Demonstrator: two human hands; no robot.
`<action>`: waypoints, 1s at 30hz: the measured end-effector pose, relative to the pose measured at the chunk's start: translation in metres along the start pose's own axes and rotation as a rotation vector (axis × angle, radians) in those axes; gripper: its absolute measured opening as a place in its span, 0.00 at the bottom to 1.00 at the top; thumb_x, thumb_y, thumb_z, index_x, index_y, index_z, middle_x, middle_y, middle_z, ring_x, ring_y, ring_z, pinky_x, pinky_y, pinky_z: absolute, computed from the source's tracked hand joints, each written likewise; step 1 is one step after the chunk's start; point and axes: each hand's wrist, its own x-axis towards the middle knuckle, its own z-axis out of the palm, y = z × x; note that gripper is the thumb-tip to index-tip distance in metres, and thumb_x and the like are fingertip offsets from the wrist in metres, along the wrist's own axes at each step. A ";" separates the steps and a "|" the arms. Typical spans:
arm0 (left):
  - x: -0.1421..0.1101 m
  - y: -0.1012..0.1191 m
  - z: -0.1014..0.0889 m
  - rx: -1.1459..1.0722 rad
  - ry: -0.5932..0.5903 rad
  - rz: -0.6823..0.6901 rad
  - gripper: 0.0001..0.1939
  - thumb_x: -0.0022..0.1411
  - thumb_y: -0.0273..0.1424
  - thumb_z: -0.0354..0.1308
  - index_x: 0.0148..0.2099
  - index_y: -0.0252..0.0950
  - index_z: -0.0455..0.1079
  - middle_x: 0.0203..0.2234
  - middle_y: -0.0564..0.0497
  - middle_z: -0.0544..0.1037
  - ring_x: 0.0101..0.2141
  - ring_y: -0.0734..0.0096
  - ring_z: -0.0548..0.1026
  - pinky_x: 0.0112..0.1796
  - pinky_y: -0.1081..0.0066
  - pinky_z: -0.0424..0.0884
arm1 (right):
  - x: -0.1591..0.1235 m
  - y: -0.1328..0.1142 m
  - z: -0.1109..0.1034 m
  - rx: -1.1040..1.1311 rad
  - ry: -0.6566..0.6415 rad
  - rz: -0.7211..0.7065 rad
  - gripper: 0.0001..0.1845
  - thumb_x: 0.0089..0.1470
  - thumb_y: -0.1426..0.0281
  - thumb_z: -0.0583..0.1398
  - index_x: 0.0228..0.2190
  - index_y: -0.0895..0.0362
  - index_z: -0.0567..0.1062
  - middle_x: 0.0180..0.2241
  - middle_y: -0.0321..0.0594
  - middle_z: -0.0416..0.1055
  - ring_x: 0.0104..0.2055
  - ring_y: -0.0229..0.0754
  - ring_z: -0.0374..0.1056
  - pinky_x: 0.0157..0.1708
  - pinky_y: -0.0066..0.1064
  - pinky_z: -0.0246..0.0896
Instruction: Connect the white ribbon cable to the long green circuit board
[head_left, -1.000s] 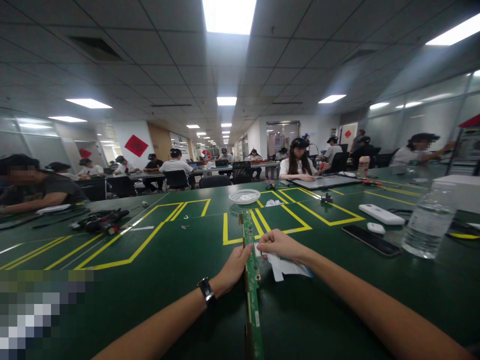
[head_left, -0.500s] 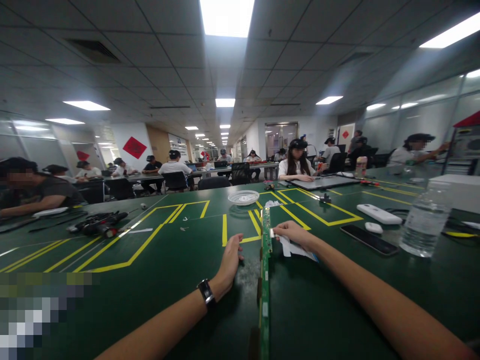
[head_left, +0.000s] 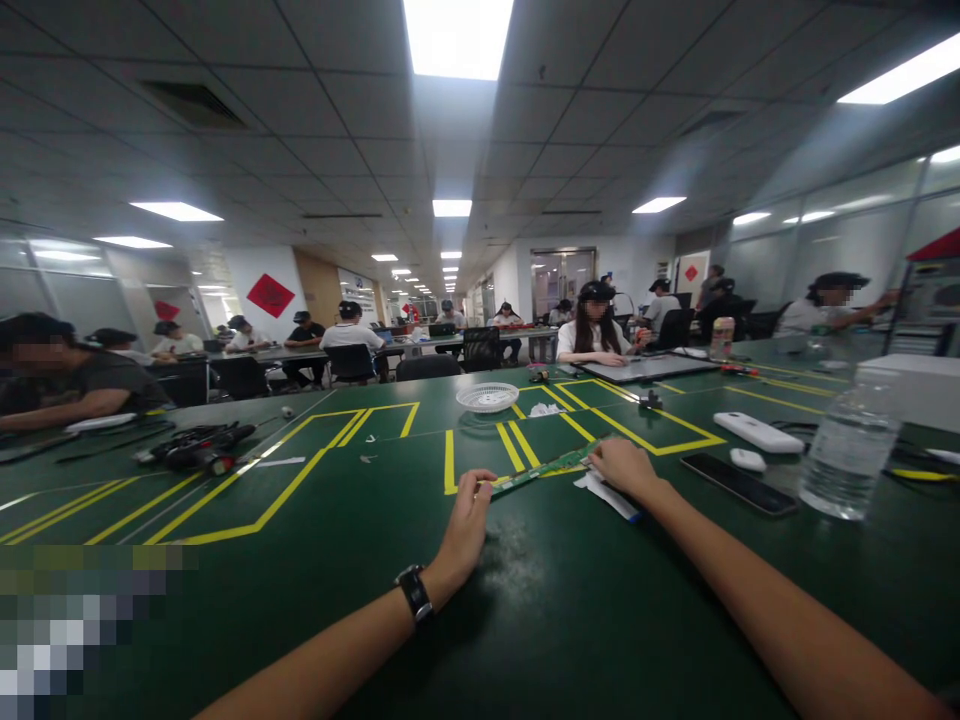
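Note:
A long, narrow green circuit board (head_left: 546,470) is stretched between my two hands, tilted so its right end lies farther away. My left hand (head_left: 463,525), with a dark watch at the wrist, has its fingers at the board's left end. At the other end my right hand (head_left: 626,466) pinches the board, its fingertips partly hidden from me. Just below the right hand lies a white paper-like wrapper (head_left: 609,496) with a blue edge. Beyond the board is a white plastic basket (head_left: 487,398), with small white scraps (head_left: 546,410) to its right.
On the right stand a water bottle (head_left: 851,445), a black phone (head_left: 739,482), a white case (head_left: 747,456) and a white device (head_left: 757,431). Dark tools (head_left: 196,447) lie at the left on the green table (head_left: 322,590), marked with yellow tape. A person (head_left: 598,330) sits across.
The board has swung from pointing lengthwise away from me to lying crosswise between my hands. My left hand now reaches its end; my right hand has moved right and the wrapper lies lower.

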 end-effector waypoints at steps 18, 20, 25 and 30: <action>0.003 -0.005 0.006 -0.067 -0.233 -0.020 0.10 0.62 0.37 0.48 0.39 0.37 0.66 0.33 0.52 0.70 0.35 0.69 0.66 0.39 0.72 0.61 | -0.009 -0.010 0.013 -0.002 -0.011 -0.240 0.21 0.60 0.63 0.47 0.46 0.57 0.73 0.48 0.51 0.67 0.50 0.52 0.61 0.45 0.39 0.54; 0.002 -0.005 0.006 -0.068 -0.231 -0.031 0.11 0.62 0.38 0.48 0.39 0.37 0.66 0.34 0.51 0.71 0.36 0.69 0.66 0.39 0.72 0.61 | -0.010 -0.013 0.012 -0.021 -0.019 -0.225 0.21 0.60 0.62 0.46 0.45 0.57 0.73 0.48 0.51 0.67 0.50 0.52 0.61 0.46 0.40 0.54; 0.002 -0.003 0.006 -0.089 -0.247 -0.048 0.12 0.62 0.39 0.48 0.39 0.37 0.65 0.33 0.51 0.73 0.35 0.69 0.67 0.38 0.72 0.61 | -0.008 -0.015 0.015 -0.040 -0.008 -0.202 0.20 0.60 0.65 0.46 0.45 0.56 0.73 0.48 0.49 0.67 0.50 0.52 0.61 0.46 0.41 0.53; 0.001 0.001 0.005 -0.100 -0.260 -0.040 0.10 0.62 0.37 0.48 0.40 0.37 0.65 0.32 0.51 0.73 0.34 0.69 0.68 0.39 0.72 0.61 | -0.006 -0.014 0.021 -0.015 0.014 -0.207 0.19 0.60 0.67 0.47 0.45 0.58 0.72 0.48 0.51 0.66 0.50 0.51 0.60 0.46 0.39 0.54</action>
